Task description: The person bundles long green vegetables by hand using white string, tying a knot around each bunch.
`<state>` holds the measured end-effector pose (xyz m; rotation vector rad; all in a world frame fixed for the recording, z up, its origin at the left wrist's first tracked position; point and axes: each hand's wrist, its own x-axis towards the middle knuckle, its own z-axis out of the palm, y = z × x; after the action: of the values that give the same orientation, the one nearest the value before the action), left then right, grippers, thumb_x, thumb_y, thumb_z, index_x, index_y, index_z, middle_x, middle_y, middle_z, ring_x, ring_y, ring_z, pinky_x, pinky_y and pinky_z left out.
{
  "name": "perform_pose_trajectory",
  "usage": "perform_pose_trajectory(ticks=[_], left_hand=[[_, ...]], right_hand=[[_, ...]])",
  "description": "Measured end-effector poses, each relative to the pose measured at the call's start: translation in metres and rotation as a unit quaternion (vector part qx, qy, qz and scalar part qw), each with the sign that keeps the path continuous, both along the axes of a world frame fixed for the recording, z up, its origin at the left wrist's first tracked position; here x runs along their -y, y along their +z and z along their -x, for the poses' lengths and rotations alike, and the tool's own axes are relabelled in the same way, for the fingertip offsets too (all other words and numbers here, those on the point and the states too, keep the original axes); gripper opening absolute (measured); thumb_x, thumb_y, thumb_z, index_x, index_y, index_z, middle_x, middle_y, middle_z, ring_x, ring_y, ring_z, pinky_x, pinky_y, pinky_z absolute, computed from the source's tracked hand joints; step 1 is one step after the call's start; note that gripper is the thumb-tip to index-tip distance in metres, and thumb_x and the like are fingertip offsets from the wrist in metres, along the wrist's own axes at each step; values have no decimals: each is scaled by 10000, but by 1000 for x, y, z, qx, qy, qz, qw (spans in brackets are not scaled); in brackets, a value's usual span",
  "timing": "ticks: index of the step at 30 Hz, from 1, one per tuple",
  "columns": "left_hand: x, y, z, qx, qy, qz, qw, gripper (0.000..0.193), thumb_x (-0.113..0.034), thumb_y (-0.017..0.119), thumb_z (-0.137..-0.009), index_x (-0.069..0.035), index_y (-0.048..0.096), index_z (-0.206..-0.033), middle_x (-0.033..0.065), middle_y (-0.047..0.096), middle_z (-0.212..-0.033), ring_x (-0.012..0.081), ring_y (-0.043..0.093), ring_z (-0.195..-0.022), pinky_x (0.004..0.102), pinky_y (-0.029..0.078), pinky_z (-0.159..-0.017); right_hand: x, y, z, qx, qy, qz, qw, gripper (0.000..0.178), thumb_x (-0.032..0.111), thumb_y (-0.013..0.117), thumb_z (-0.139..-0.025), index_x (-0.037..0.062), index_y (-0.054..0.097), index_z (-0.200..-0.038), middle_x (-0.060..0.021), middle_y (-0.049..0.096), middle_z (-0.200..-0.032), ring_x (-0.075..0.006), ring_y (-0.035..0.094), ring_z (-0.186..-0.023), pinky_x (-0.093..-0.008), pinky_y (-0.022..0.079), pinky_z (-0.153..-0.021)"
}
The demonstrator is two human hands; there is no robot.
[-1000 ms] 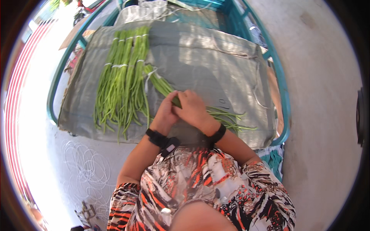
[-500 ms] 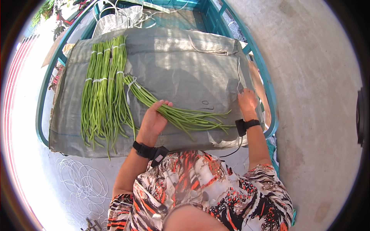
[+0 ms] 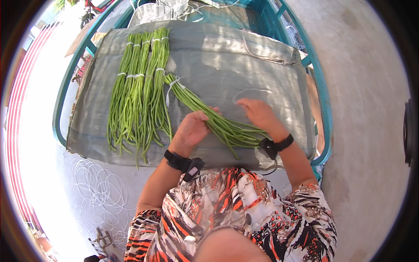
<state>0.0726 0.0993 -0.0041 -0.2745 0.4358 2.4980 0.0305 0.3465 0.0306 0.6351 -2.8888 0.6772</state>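
My left hand [image 3: 192,129] is closed around the middle of a loose-ended bundle of long green beans [image 3: 235,131], which lies slanting across the grey cloth. A white tie [image 3: 176,81] is knotted near the bundle's upper left end. My right hand [image 3: 261,116] is just right of the bundle, above its spread tips, fingers pinched on a thin white strip [image 3: 253,90] that is blurred by motion. To the left, several tied bundles of long beans [image 3: 142,91] lie side by side, with white bands round their upper parts.
The grey cloth [image 3: 209,56] covers a flat surface inside a teal metal frame [image 3: 324,100]. White strips and a clear plastic bag [image 3: 150,12] lie beyond it. Coiled white strapping [image 3: 98,183] is on the floor at the lower left.
My right hand has moved left from the cloth's right edge toward the bundle, bringing the white strip with it. My left hand still grips the beans. The whole view has shifted slightly.
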Motion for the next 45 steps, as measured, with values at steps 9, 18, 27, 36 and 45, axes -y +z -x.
perform_pose_trajectory(ticks=[9, 18, 27, 36, 45], left_hand=[[8, 0, 0, -118, -57, 20, 991, 584, 69, 473, -616, 16, 462, -1198, 127, 550, -1141, 250, 520, -1073, 386, 383, -980], [7, -3, -1, -107, -69, 150, 980, 368, 16, 513, -802, 1, 514, -1169, 91, 587, -1105, 207, 570, -1021, 351, 445, -915], [9, 24, -5, -108, -126, 344, 924, 326, -128, 530, -873, -27, 527, -1183, 104, 592, -1121, 217, 598, -967, 363, 484, -851], [12, 15, -2, -131, -158, 413, 887, 370, -192, 536, -885, -35, 496, -1217, 108, 604, -1097, 191, 646, -761, 270, 521, -572], [10, 17, -4, -68, -132, 354, 923, 301, -85, 502, -866, -31, 518, -1162, 105, 638, -988, 166, 642, -652, 242, 488, -478]], right_hand=[[54, 20, 20, 271, 191, -36, 943, 260, 130, 482, -804, 71, 619, -1017, -161, 630, -946, -335, 595, -884, -402, 465, -760], [63, 4, 34, 449, 221, 80, 862, 304, 52, 447, -785, 19, 606, -1041, -80, 631, -794, -145, 573, -709, -288, 453, -649], [65, 5, 35, 521, 194, 113, 824, 305, 66, 437, -837, 45, 617, -1082, 7, 624, -816, -77, 543, -711, -225, 442, -635], [69, 19, 31, 523, 179, 132, 823, 302, 68, 446, -848, 40, 614, -1097, 19, 626, -848, -52, 533, -713, -200, 429, -625], [67, 10, 33, 525, 185, 138, 819, 284, 77, 456, -837, 50, 618, -1069, 47, 601, -805, -38, 516, -671, -185, 408, -573]])
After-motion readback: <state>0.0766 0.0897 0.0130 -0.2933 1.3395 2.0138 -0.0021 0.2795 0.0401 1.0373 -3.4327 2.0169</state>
